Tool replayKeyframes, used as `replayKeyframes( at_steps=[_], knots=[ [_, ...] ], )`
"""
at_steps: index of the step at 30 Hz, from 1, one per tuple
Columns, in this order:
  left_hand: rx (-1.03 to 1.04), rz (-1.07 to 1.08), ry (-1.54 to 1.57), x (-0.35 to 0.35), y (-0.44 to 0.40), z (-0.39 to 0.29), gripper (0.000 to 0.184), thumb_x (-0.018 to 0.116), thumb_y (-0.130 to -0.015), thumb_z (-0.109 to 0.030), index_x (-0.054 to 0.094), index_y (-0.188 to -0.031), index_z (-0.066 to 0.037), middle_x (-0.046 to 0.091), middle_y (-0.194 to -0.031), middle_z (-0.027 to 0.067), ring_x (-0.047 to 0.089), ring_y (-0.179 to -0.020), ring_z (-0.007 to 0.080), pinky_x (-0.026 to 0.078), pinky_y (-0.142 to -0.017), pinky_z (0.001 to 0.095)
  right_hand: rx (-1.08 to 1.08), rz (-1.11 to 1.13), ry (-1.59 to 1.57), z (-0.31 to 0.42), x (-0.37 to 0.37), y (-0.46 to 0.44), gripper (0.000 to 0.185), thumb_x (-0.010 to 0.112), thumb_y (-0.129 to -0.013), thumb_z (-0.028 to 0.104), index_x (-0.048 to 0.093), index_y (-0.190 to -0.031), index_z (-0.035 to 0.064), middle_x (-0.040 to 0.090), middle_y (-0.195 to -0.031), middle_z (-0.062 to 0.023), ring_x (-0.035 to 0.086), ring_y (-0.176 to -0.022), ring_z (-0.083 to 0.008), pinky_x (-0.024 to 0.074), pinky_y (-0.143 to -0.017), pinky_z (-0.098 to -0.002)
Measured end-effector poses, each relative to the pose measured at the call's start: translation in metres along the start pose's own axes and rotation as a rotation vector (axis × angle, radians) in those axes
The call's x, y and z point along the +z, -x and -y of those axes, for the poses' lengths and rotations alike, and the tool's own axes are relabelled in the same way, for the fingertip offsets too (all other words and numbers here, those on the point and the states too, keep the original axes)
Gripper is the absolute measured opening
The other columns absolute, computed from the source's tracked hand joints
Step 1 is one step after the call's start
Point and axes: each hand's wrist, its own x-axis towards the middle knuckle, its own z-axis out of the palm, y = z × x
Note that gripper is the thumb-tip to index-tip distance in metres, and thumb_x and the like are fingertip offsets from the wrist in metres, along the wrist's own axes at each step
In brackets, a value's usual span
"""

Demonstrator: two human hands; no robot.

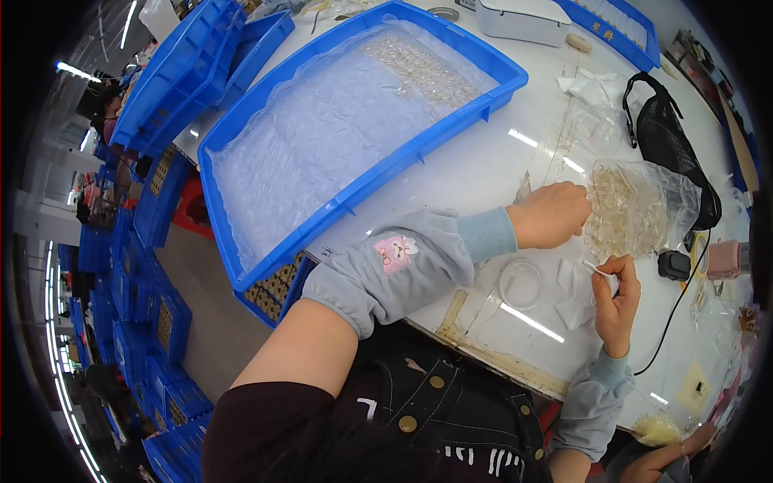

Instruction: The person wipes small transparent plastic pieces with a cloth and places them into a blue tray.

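Note:
My left hand [551, 215], its wrist in a pale blue sleeve cover, is closed over the white table beside a clear plastic bag [624, 208] of small pale yellowish pieces. Whatever is between its fingers, if anything, is hidden. Nearer the table's edge, my right hand [617, 304] pinches a small white strip-like thing [596, 269] between thumb and forefinger. A crumpled white sheet [573, 296] lies just left of that hand, next to a round clear lid-like disc [521, 284].
A large blue tray [354, 208], lined with plastic film, holds many small clear pieces at its far end. Stacked blue crates [173, 76] stand at the left. A black mesh bag [672, 133], a black cable and a small black case [673, 265] lie at the right. Another person's arm [672, 457] shows lower right.

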Motion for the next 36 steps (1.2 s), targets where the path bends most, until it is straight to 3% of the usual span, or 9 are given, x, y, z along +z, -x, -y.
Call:
replayKeyframes(
  at_steps=[8, 14, 20, 23, 36],
  knots=[
    [0.055, -0.005, 0.025, -0.007, 0.002, -0.007, 0.006, 0.063, -0.086, -0.005, 0.065, -0.082, -0.001, 0.059, -0.096, 0.017, 0.057, -0.095, 0.0348, 0.046, -0.084, 0.0428, -0.04, -0.012, 0.003, 0.004, 0.002, 0.0, 0.01, 0.056, -0.082, -0.004, 0.047, -0.083, 0.0001, 0.044, -0.07, -0.0046, 0.038, -0.066, -0.0118, 0.0315, -0.062, -0.0266],
    [-0.002, -0.041, 0.32, -0.016, 0.013, -0.021, 0.007, 0.06, -0.09, -0.005, 0.063, -0.087, 0.0, 0.059, -0.095, 0.0161, 0.057, -0.096, 0.0353, 0.046, -0.085, 0.0416, -0.086, -0.041, -0.005, 0.0, 0.002, 0.002, 0.01, 0.056, -0.084, -0.005, 0.048, -0.085, 0.0005, 0.043, -0.07, -0.0034, 0.038, -0.066, -0.0108, 0.0303, -0.062, -0.0256],
    [-0.191, -0.026, 0.725, -0.028, 0.029, -0.036, 0.012, 0.063, -0.089, -0.008, 0.067, -0.093, 0.002, 0.068, -0.096, 0.0161, 0.066, -0.083, 0.0241, 0.051, -0.075, 0.0349, -0.149, -0.051, -0.016, 0.003, 0.008, 0.007, 0.011, 0.056, -0.084, -0.007, 0.05, -0.088, 0.0005, 0.044, -0.072, -0.0034, 0.039, -0.066, -0.0113, 0.0302, -0.063, -0.0252],
    [-0.179, -0.041, 0.804, -0.02, 0.037, -0.039, 0.016, 0.065, -0.09, -0.01, 0.07, -0.098, 0.002, 0.069, -0.096, 0.0141, 0.067, -0.079, 0.0167, 0.053, -0.071, 0.03, -0.152, -0.027, 0.0, 0.001, 0.01, 0.008, 0.011, 0.056, -0.084, -0.008, 0.051, -0.088, 0.0002, 0.044, -0.073, -0.0037, 0.039, -0.067, -0.0116, 0.0303, -0.064, -0.0254],
    [-0.294, 0.032, 0.915, -0.03, 0.044, -0.043, 0.018, 0.064, -0.091, -0.009, 0.07, -0.099, 0.005, 0.071, -0.083, 0.0113, 0.068, -0.073, 0.0134, 0.055, -0.069, 0.0268, -0.113, -0.024, 0.022, 0.0, 0.011, 0.008, 0.009, 0.056, -0.085, -0.007, 0.051, -0.089, 0.0, 0.043, -0.072, -0.0038, 0.039, -0.067, -0.0118, 0.0301, -0.063, -0.0265]
  ],
)
